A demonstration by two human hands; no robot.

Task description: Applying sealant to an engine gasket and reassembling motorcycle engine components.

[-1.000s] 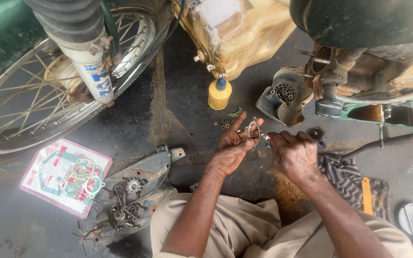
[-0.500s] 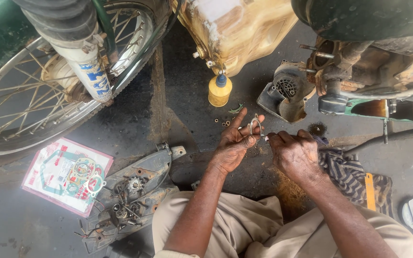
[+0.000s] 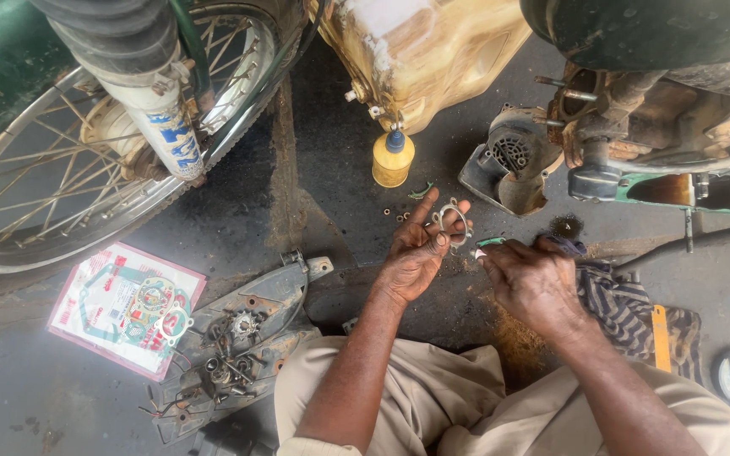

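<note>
Left hand (image 3: 411, 257): palm up, grip pinched shut on a thin metal gasket (image 3: 451, 221), a flat ring with small lugs, held at the fingertips just above the floor. The gasket looks bare and loose, not fitted to anything.

Right hand (image 3: 534, 283): knuckles up, grip closed on a small green tool (image 3: 492, 241) whose tip points toward the gasket; the two stand just apart. What kind of tool it is cannot be told.

Near the hands: a few small nuts and washers (image 3: 397, 216) loose on the floor (image 3: 314, 211); a yellow bottle (image 3: 393, 159) with a blue cap, upright, beyond them; a striped rag (image 3: 614, 295) beside the right hand.

Further out: a grey engine cover (image 3: 507, 165), off and lying on the floor beneath the motorcycle engine (image 3: 627, 127); another cover (image 3: 247, 338) to the left, inside up, holding a sprocket and bolts; a printed gasket packet (image 3: 120, 306) next to it, with a gasket lying on it; a spoked wheel (image 3: 69, 169) at upper left.

State of work, as judged: stripping down appears done, with covers off and fasteners out. The gasket is in hand for cleaning or checking. Fitting it, refitting both covers and replacing the fasteners all appear left to do.
</note>
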